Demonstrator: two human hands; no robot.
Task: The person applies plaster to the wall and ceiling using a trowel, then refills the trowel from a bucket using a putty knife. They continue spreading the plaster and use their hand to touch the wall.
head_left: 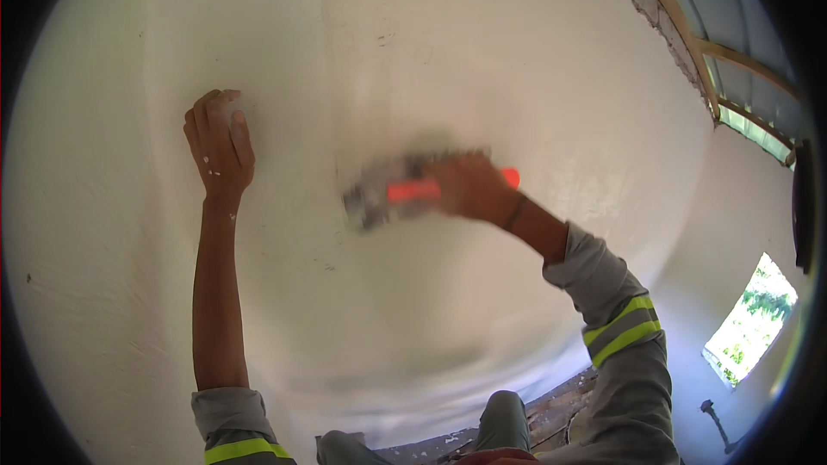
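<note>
Gripping a trowel [372,196] by its smooth, bright red-orange handle, the right hand [469,187] has its fingers wrapped around it near the centre, the broad grey blade blurred and dark-smeared against the wall [396,293]. That wall looks pale cream, mostly smooth, with faint streaks and small pits. At ten o'clock the left hand [220,142], specked white, is loosely curled by the wall. Rough, broken masonry [642,4] edges the wall at one o'clock.

Pale marked wall [482,52], bright window opening [751,323] lower right; corrugated roofing [743,0], wooden beams [748,62]
</note>
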